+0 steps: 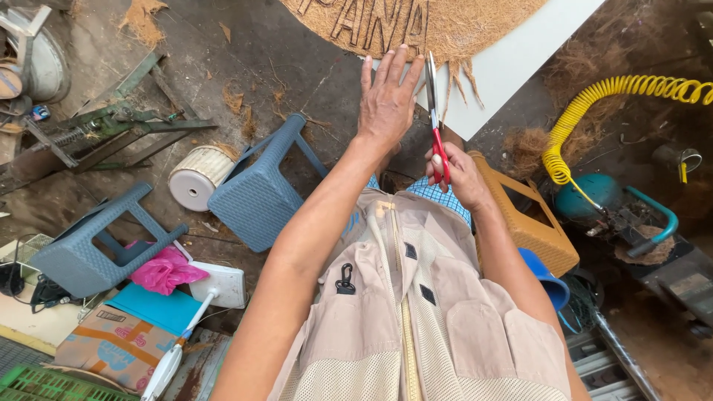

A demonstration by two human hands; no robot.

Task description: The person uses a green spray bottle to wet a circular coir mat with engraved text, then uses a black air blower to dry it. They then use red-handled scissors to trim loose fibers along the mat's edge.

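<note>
A round brown coir mat (445, 26) with cut-out letters lies on a white board (512, 63) at the top of the view. My left hand (388, 100) presses flat on the mat's near edge, fingers spread. My right hand (457, 171) grips red-handled scissors (434, 111), whose blades point up at the frayed rim of the mat just right of my left hand. Loose strands of fibre hang from the rim beside the blades.
Two grey-blue plastic stools (260, 186) (93, 249) lie tipped on the dirty floor at left, by a white bucket (197, 178). An orange-brown stool (531, 223), a yellow coiled air hose (594, 104) and a teal compressor (594, 197) stand at right. A cardboard box (111, 345) lies lower left.
</note>
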